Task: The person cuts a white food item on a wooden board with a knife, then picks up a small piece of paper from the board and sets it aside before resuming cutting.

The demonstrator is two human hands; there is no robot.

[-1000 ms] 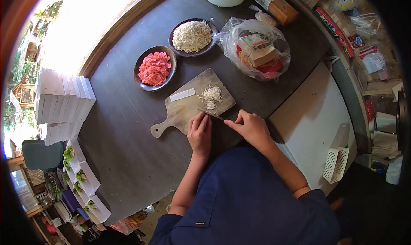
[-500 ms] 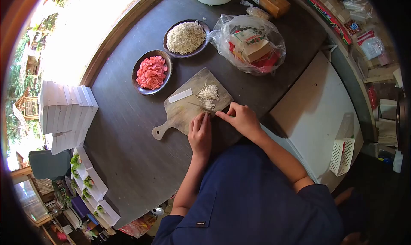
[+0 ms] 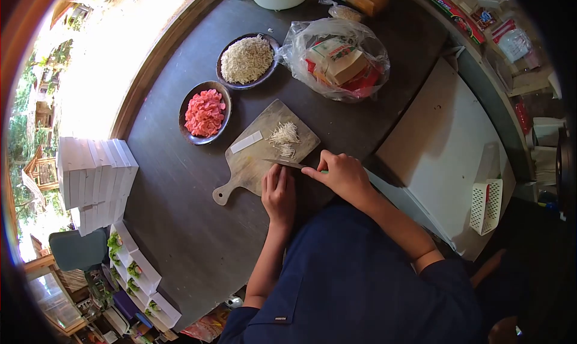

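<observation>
A wooden cutting board (image 3: 255, 160) lies on the dark table (image 3: 180, 211). On it are a pile of thin white shreds (image 3: 283, 133) and a white strip (image 3: 246, 142). My right hand (image 3: 340, 174) grips a knife (image 3: 287, 163) whose blade lies across the board's near edge. Fingers together, my left hand (image 3: 279, 192) rests flat at that near edge, just behind the blade; what it presses on is hidden.
Beyond the board stand a dark plate of pink slices (image 3: 204, 112), a plate of pale shreds (image 3: 246, 59) and a plastic bag of packets (image 3: 336, 58). White boxes (image 3: 93, 175) are stacked at left. A white board (image 3: 439, 151) and basket (image 3: 487, 205) lie right.
The knife was pushed forward toward the shreds half a second ago and is now drawn back to the board's near edge. The left hand has stayed put.
</observation>
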